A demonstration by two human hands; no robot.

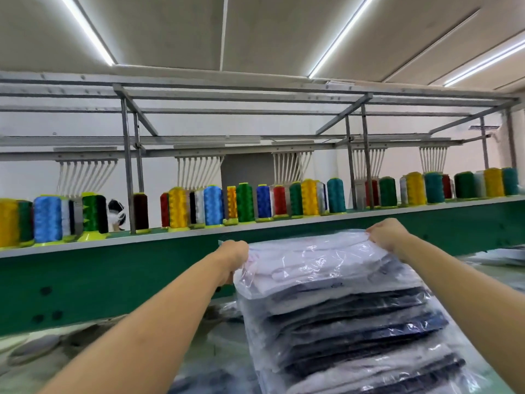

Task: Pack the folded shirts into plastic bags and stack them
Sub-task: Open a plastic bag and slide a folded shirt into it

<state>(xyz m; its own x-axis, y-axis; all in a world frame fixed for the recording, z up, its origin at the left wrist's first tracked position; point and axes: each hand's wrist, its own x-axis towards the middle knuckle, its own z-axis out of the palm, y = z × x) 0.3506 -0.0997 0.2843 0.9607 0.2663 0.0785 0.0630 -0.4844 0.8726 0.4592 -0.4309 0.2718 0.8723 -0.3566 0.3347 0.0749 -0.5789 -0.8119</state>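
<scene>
Before a green shelf (113, 268) of thread cones, the left hand (234, 255) and right hand (387, 234) each pinched a far corner of the top bagged shirt (315, 263) on the stack (355, 331).

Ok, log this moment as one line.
state: top bagged shirt on stack | left hand: grips far corner | right hand: grips far corner
</scene>
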